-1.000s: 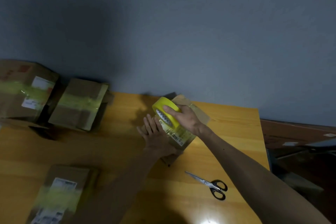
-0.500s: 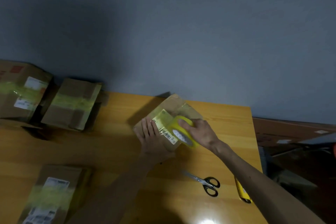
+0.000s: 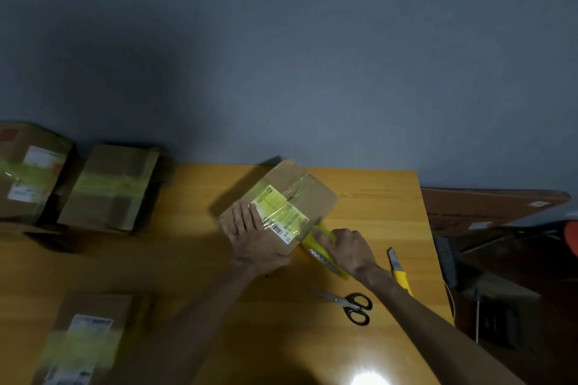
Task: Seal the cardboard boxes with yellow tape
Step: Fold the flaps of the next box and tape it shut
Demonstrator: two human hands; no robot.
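Yellow tape roll (image 3: 323,255), gripped in right hand (image 3: 352,251), runs off centre box (image 3: 281,212) near edge, left hand (image 3: 253,236) flat on top; three taped boxes (image 3: 109,187) left of it, strip uncut.

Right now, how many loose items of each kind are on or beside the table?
Cardboard boxes: 4 (in hand, far left, beside it, near left)
Yellow tape roll: 1
Scissors: 1
Utility knife: 1
Total: 7
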